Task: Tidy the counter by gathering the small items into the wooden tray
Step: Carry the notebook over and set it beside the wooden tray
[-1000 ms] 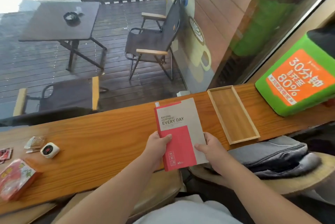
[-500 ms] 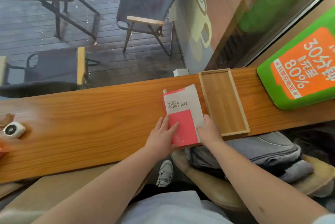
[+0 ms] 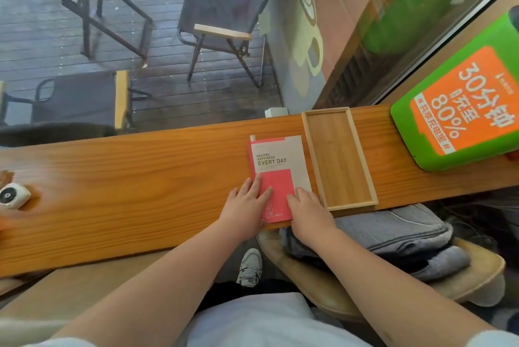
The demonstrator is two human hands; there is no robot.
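The notebook (image 3: 278,175), lifted a second ago, now lies flat on the counter (image 3: 126,178), touching the empty wooden tray (image 3: 362,169). Left hand (image 3: 247,206) and right hand (image 3: 309,211) rest open-palmed on it, gripping nothing. The small white gadget (image 3: 12,195) at far left remains ungathered.

Wooden tray (image 3: 339,158) — a long, shallow rectangle of light wood with a raised rim, lying flat on the counter (image 3: 140,183), its long axis running from the near edge to the far edge. Nothing lies in it. Small white round item (image 3: 12,195) with a dark circular face — at the counter's far left, well apart from the tray.
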